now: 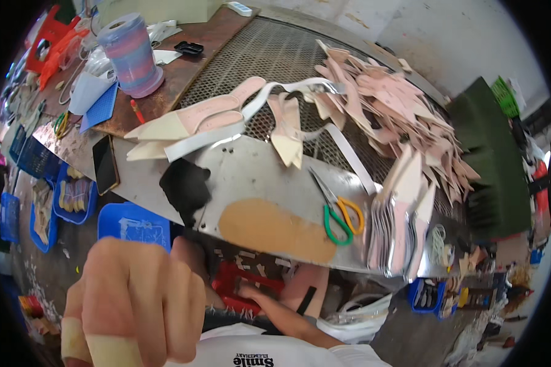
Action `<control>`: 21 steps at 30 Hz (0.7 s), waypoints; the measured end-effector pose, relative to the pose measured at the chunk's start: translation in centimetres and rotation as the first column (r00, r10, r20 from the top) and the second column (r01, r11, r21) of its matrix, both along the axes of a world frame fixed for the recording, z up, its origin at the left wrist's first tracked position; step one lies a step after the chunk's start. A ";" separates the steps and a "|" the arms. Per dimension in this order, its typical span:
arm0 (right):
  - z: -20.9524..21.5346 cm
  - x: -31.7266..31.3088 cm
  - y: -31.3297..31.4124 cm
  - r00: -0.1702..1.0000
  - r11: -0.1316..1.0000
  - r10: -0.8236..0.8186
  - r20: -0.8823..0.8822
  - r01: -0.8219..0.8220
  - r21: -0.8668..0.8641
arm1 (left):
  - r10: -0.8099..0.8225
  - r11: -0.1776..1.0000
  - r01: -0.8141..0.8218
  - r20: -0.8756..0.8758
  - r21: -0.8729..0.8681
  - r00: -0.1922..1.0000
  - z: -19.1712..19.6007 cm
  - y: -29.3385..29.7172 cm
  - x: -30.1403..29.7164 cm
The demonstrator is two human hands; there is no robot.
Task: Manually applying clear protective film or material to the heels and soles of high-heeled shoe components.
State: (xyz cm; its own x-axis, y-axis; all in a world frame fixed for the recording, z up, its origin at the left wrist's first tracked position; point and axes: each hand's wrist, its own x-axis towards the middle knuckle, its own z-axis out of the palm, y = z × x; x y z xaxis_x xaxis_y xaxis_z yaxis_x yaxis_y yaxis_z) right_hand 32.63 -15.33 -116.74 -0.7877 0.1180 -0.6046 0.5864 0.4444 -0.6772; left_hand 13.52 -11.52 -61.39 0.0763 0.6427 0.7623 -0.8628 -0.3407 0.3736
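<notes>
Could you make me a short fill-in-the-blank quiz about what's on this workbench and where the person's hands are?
1. The scissors have one orange handle loop and one ____ loop.
2. The left hand, raised close to the camera, has ____ wrapped round two fingertips.
3. The right hand reaches into a ____ basket under the metal table.

Missing words: green; tape; red

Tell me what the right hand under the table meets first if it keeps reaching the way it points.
The right hand points left and slightly down into the red tray below the table edge; it looks already at the tray's small scraps, so those come first. Depth is hard to judge.
</notes>
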 end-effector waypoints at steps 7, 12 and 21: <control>14.0 9.2 -0.3 0.837 0.858 -0.497 -0.228 0.435 -0.274 | -0.511 0.819 0.557 -0.270 0.135 0.816 6.4 -11.5 9.5; 21.2 17.9 -0.9 0.703 0.768 -0.637 -0.316 0.542 -0.342 | -0.571 0.646 0.688 -0.389 0.331 0.723 6.9 -18.1 14.8; 36.4 20.4 3.9 0.301 0.550 -0.747 -0.593 0.781 -0.296 | -0.637 0.704 0.690 -0.279 0.170 0.719 0.0 -20.7 17.3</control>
State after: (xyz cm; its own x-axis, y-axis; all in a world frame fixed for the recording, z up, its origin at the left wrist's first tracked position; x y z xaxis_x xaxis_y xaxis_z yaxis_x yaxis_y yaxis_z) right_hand 53.01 -11.45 -80.32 -0.4762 0.8791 -0.0202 0.1526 0.0600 -0.9865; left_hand 30.77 -32.17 -61.39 0.5650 0.1637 0.8087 -0.8223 0.1921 0.5356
